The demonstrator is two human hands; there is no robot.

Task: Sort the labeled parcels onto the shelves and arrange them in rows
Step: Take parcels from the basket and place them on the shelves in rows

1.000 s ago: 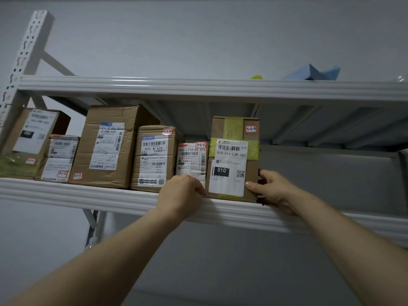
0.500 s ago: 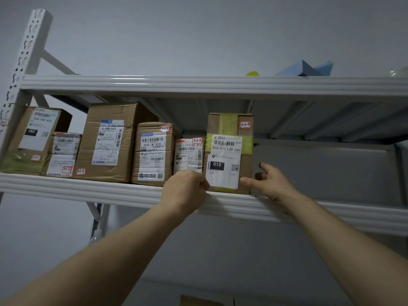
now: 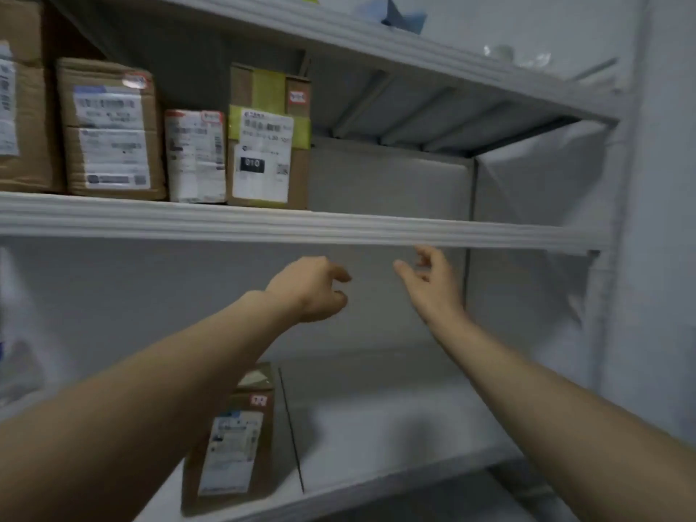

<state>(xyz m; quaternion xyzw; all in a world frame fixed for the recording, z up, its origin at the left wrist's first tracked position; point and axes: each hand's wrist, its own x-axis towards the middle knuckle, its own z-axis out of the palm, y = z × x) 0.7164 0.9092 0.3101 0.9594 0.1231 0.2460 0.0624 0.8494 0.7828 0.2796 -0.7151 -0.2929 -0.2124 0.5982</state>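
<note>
A row of labelled cardboard parcels stands on the middle shelf [image 3: 414, 229]. Its right end is a tall brown parcel [image 3: 268, 137] with yellow tape and a white label marked 010. Left of it stand a small white-labelled parcel [image 3: 196, 156] and a wider brown parcel [image 3: 111, 130]. My left hand [image 3: 310, 288] hangs below the shelf edge with loosely curled fingers, holding nothing. My right hand [image 3: 433, 280] is beside it, fingers relaxed and spread, also holding nothing. Both hands are apart from every parcel.
On the lower shelf [image 3: 395, 427] one brown parcel [image 3: 235, 438] with a white label stands partly behind my left forearm. The middle shelf has bare room right of the tall parcel. A blue object [image 3: 403, 13] lies on the top shelf. A white upright [image 3: 599, 295] bounds the right.
Both hands have let go of the tall 010 parcel and dropped below the middle shelf edge. The view has swung down and right, showing the lower shelf.
</note>
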